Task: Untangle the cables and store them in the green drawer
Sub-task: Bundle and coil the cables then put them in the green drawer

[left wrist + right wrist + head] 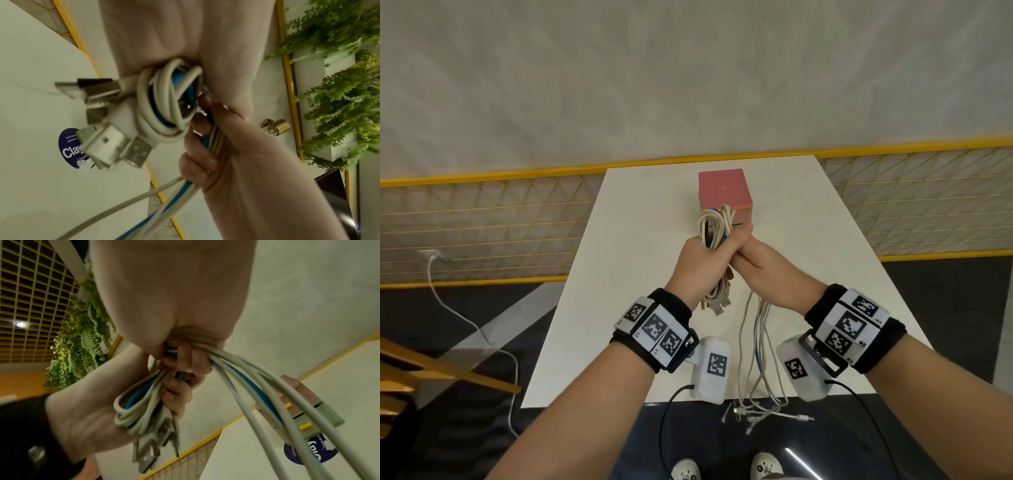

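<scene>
Above the white table point(640, 240), my left hand point(702, 255) grips a coiled bundle of cream and blue cables point(717, 222). Its loops stick up from the fist and USB plugs point(107, 138) hang below it. My right hand point(760, 270) touches the left and grips the loose strands point(756, 342), which hang down past the table's front edge. In the right wrist view these strands point(267, 402) run out from my fingers point(191, 358). Behind the hands stands a pink-topped drawer unit point(724, 188); its green drawer point(320, 418) is the lowest tier.
A yellow-framed mesh fence point(482, 219) runs behind the table. A white cable point(465, 318) trails over the dark floor at the left. A blue round sticker point(68, 147) lies on the table. My shoes point(767, 467) stand at the near edge.
</scene>
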`<move>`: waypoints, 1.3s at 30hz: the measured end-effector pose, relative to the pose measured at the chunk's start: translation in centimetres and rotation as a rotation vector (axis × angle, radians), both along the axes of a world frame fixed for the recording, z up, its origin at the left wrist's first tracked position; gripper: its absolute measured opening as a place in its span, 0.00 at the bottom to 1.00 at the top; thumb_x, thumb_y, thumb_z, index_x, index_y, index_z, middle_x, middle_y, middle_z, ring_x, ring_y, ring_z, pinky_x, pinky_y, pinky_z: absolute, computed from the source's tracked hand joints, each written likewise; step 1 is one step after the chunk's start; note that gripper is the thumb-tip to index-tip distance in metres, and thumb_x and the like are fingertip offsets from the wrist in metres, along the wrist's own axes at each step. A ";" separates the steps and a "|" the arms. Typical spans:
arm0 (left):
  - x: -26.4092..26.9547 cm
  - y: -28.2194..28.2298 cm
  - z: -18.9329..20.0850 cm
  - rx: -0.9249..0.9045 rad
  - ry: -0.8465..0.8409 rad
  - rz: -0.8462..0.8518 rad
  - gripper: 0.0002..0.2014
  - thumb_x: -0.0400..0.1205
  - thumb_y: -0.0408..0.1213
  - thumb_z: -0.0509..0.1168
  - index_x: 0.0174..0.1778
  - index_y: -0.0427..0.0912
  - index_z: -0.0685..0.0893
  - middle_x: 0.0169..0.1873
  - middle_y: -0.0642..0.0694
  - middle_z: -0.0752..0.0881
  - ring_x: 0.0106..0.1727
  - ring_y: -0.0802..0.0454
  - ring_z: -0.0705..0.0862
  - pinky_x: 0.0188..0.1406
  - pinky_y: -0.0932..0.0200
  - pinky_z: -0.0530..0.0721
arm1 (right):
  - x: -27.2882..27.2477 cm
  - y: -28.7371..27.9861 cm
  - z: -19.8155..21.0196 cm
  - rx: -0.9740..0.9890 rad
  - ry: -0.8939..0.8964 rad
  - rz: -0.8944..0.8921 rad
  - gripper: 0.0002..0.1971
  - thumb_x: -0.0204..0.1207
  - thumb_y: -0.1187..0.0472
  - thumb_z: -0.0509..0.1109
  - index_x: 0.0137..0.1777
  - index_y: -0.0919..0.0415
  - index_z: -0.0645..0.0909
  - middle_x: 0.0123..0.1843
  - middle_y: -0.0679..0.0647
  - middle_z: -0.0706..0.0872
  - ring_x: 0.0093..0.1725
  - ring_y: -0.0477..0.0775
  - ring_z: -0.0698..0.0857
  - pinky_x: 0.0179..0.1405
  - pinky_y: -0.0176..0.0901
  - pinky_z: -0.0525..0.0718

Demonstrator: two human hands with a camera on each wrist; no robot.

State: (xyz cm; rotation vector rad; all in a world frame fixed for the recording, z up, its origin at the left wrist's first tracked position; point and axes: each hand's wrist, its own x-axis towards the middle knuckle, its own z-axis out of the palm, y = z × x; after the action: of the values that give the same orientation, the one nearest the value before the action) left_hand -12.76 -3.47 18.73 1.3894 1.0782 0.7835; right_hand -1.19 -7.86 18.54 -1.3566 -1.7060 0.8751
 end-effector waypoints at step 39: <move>-5.0 3.7 5.2 0.088 -0.453 -0.005 0.14 0.83 0.42 0.69 0.31 0.47 0.81 0.18 0.51 0.68 0.15 0.55 0.66 0.21 0.62 0.72 | -0.7 -0.6 -6.4 -0.357 -0.017 -0.028 0.12 0.82 0.61 0.62 0.40 0.57 0.84 0.23 0.45 0.72 0.22 0.41 0.72 0.32 0.50 0.88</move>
State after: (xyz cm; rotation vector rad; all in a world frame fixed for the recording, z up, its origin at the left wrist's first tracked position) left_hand -17.72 0.19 23.95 1.2062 0.6929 1.0893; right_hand -1.89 -8.44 12.16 -1.6191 -1.5894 1.1961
